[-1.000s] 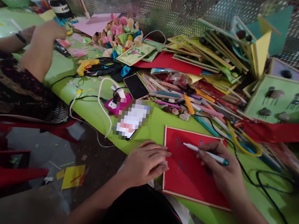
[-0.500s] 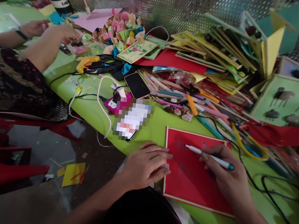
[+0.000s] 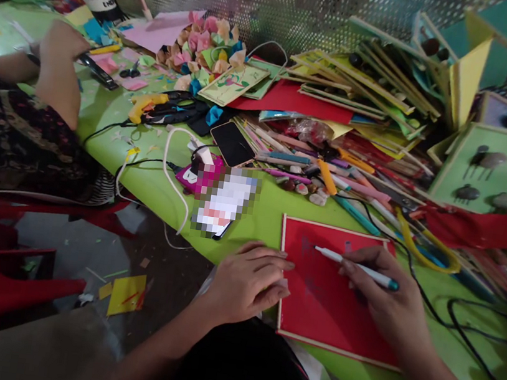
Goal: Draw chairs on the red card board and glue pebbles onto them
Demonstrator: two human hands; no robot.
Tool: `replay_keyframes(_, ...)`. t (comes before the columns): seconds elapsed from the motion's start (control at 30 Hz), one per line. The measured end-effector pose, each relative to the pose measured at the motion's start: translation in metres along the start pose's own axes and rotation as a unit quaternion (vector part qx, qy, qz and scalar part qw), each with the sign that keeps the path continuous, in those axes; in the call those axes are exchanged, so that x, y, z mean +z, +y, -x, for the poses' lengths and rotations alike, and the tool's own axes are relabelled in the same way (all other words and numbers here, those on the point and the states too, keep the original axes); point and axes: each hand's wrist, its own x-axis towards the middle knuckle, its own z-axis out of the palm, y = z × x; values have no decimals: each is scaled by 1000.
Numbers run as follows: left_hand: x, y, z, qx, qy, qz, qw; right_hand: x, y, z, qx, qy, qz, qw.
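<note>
My right hand (image 3: 383, 290) grips a white marker pen (image 3: 365, 270) with a teal end. Its tip is at the upper left of a red board (image 3: 334, 315) edged with pale wooden strips. Faint dark marks show on the red surface near the tip; whether the tip touches it I cannot tell. My left hand (image 3: 252, 281) rests over the board's left edge, fingers loosely stretched and thumb apart. A small pale patch beside those fingers is too unclear to name. Left of the board lies a phone (image 3: 225, 205) with a lit, blurred screen.
Behind the board are scattered pens (image 3: 286, 157), a dark phone (image 3: 232, 144) and a pink power socket (image 3: 193, 178). Framed craft boards (image 3: 362, 86) are piled at the back. A black cable (image 3: 434, 313) runs along the right. Another person's arm (image 3: 62, 75) is at left, near hair clippers (image 3: 98, 70).
The other person's hand at left has drawn back, uncovering the clippers and small scissors. My hands, the marker pen and the board look almost unchanged; the view has shifted slightly.
</note>
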Motion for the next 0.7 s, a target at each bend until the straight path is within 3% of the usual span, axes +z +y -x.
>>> replay_keyframes(0.3, 0, -1, 1, -2, -4, -1, 1000, -2, 3, 1, 5, -16, 0, 1000)
replay_keyframes(0.7, 2, -2, 1, 4, 4, 3, 1000, -1, 6, 0, 27, 9, 0, 1000)
